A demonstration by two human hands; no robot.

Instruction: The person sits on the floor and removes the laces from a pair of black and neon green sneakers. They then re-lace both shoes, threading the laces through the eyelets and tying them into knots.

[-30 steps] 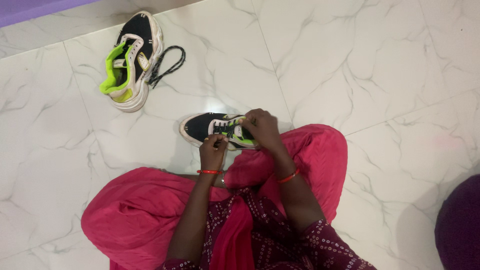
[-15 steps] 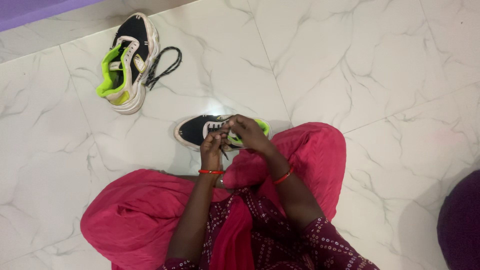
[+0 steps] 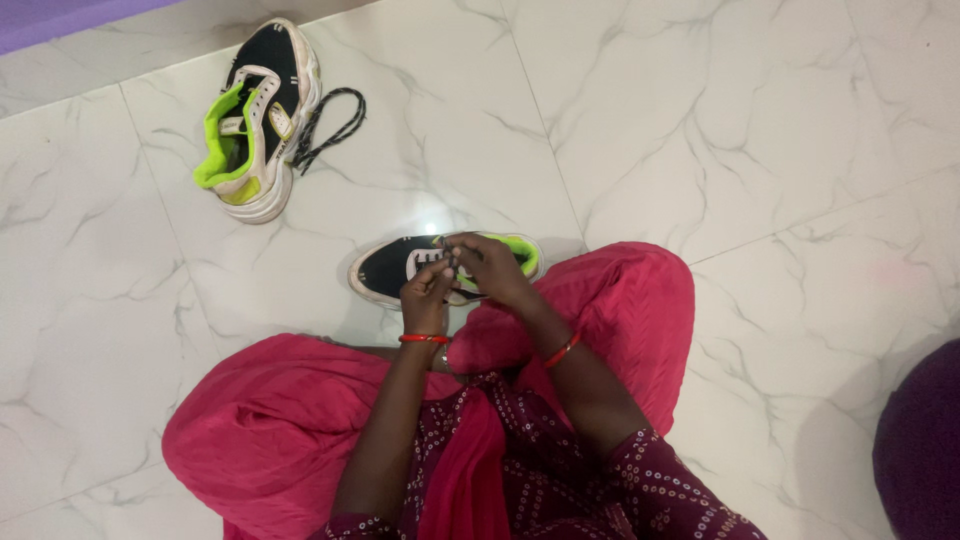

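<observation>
Pinched between the fingers of the left hand (image 3: 425,290) is what seems to be a dark lace end, though this is hard to make out. Just right of it, the right hand (image 3: 492,268) is closed over the black, white and neon-green sneaker (image 3: 392,268), laid lengthwise left to right on the white marble floor (image 3: 700,130), toe leftward.
</observation>
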